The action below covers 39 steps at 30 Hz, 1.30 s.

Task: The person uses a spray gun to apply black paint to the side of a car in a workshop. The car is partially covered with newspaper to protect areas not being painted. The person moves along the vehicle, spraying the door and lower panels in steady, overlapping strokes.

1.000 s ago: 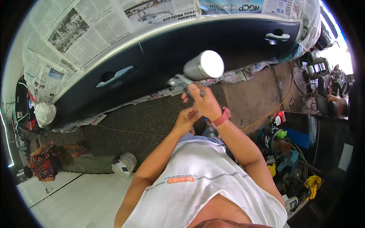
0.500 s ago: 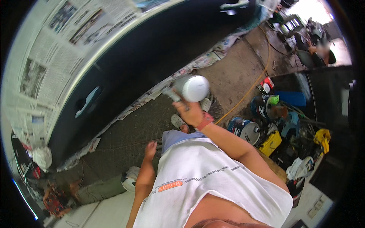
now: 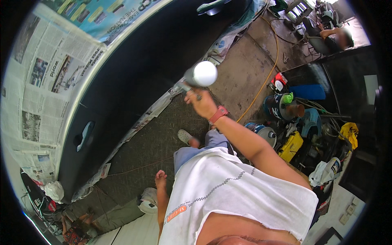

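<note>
Fingers of the right hand (image 3: 201, 103) are wrapped around the grip of a spray gun (image 3: 197, 76), whose round white cup faces the camera and sits just above the fist, held out toward the black car body (image 3: 134, 73) on the far left. A red watch (image 3: 218, 114) bands that wrist. The left hand (image 3: 161, 178) hangs low beside the person's white shirt, near the left thigh, with nothing in it; its fingers are curled loosely, neither spread nor clenched on anything. Newspaper sheets (image 3: 45, 85) mask the car's windows and upper panels, and more paper runs along the sill where the body meets the floor. A door handle (image 3: 85, 134) shows on the dark panel at lower left. A yellow hose (image 3: 265, 77) snakes over the concrete floor on the right toward a cluster of paint cans (image 3: 281, 107), a blue stool (image 3: 310, 120) and a yellow container (image 3: 290, 146). A dark mat (image 3: 163, 130) lies under the person's feet. At far right another person (image 3: 332, 36) sits, well apart from the work.
</note>
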Available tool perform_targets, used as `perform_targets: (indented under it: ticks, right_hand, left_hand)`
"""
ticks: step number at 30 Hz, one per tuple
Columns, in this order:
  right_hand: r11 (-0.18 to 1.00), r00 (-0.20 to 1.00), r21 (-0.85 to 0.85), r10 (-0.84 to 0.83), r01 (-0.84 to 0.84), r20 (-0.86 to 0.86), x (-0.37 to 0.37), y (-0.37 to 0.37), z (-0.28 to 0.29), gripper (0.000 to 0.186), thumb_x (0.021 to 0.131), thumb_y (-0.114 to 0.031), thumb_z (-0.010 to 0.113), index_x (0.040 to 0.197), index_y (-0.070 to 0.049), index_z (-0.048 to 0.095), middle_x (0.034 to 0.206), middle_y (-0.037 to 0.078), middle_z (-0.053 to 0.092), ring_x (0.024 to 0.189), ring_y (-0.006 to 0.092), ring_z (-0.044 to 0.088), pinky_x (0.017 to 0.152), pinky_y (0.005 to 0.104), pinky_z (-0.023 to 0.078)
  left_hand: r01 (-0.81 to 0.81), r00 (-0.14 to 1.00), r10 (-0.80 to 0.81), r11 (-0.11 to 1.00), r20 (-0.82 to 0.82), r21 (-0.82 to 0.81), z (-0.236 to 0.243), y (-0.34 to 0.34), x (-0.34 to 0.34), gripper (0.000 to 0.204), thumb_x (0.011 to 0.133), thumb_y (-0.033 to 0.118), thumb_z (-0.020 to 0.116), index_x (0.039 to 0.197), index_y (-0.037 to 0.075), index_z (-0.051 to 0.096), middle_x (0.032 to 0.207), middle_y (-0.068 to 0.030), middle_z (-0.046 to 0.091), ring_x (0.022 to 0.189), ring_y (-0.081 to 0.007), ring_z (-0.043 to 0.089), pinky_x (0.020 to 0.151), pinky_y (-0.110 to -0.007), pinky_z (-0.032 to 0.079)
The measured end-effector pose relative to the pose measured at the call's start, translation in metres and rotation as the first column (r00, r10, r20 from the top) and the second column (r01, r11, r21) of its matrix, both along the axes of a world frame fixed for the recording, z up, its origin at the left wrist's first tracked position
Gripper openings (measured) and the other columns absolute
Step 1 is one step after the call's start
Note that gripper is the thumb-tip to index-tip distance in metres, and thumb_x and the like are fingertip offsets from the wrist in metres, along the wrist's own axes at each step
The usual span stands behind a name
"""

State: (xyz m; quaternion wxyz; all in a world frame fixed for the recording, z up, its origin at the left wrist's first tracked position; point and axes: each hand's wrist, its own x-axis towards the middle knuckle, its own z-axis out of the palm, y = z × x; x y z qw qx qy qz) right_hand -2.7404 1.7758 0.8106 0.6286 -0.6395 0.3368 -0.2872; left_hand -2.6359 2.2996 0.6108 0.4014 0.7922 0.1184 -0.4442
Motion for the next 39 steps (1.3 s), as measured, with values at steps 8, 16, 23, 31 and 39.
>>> perform_targets:
  ticks: [8, 16, 23, 31, 39]
  right_hand:
    - [0.926, 0.923, -0.012, -0.378, 0.378, -0.070, -0.108, -0.186, 0.005, 0.050, 0.107, -0.045, 0.050, 0.102, 0.001, 0.069, 0.079, 0.004, 0.070, 0.060, 0.0098, 0.061, 0.050, 0.0266, 0.047]
    - [0.767, 0.772, -0.182, -0.633, 0.615, -0.057, -0.158, -0.318, 0.026, 0.057, 0.107, -0.050, 0.047, 0.100, 0.002, 0.069, 0.077, 0.006, 0.071, 0.052, 0.0123, 0.061, 0.043, 0.0282, 0.047]
    - [0.950, 0.950, 0.057, -0.310, 0.307, 0.040, -0.152, -0.271, 0.074, 0.052, 0.106, -0.048, 0.050, 0.109, 0.001, 0.068, 0.081, 0.006, 0.070, 0.062, 0.0104, 0.064, 0.044, 0.0251, 0.046]
    - [0.971, 0.966, 0.149, -0.208, 0.185, 0.154, -0.147, -0.312, 0.088, 0.056, 0.106, -0.053, 0.045, 0.108, -0.001, 0.066, 0.081, 0.008, 0.072, 0.066, 0.0131, 0.068, 0.042, 0.0249, 0.046]
    - [0.760, 0.767, -0.106, -0.641, 0.641, 0.040, -0.183, -0.414, 0.051, 0.057, 0.105, -0.053, 0.047, 0.107, -0.001, 0.071, 0.079, 0.007, 0.072, 0.060, 0.0145, 0.066, 0.045, 0.0291, 0.050]
  left_hand:
    - [0.385, 0.923, -0.385, 0.923, -0.001, 0.028, 0.021, -0.098, -0.044, 0.051, 0.098, 0.032, 0.070, 0.139, 0.004, 0.057, 0.123, -0.0112, 0.069, 0.112, -0.0206, 0.064, 0.101, -0.034, 0.047]
    - [0.314, 0.938, -0.327, 0.942, 0.113, 0.121, 0.051, -0.162, -0.055, 0.045, 0.100, 0.026, 0.067, 0.138, 0.003, 0.058, 0.118, -0.0093, 0.069, 0.104, -0.0171, 0.064, 0.094, -0.032, 0.050]
    - [0.454, 0.870, -0.459, 0.888, 0.179, 0.072, 0.025, -0.164, -0.079, 0.049, 0.098, 0.034, 0.070, 0.134, 0.001, 0.061, 0.118, -0.0125, 0.072, 0.105, -0.0192, 0.067, 0.093, -0.032, 0.052]
    - [0.433, 0.877, -0.431, 0.901, 0.213, 0.039, 0.036, -0.185, -0.087, 0.052, 0.098, 0.036, 0.070, 0.134, 0.000, 0.060, 0.118, -0.0132, 0.072, 0.106, -0.0186, 0.067, 0.092, -0.032, 0.053]
    - [0.301, 0.932, -0.296, 0.954, 0.211, 0.008, 0.056, -0.189, -0.080, 0.050, 0.098, 0.033, 0.071, 0.136, 0.003, 0.059, 0.102, -0.0021, 0.067, 0.084, -0.0096, 0.058, 0.076, -0.025, 0.050]
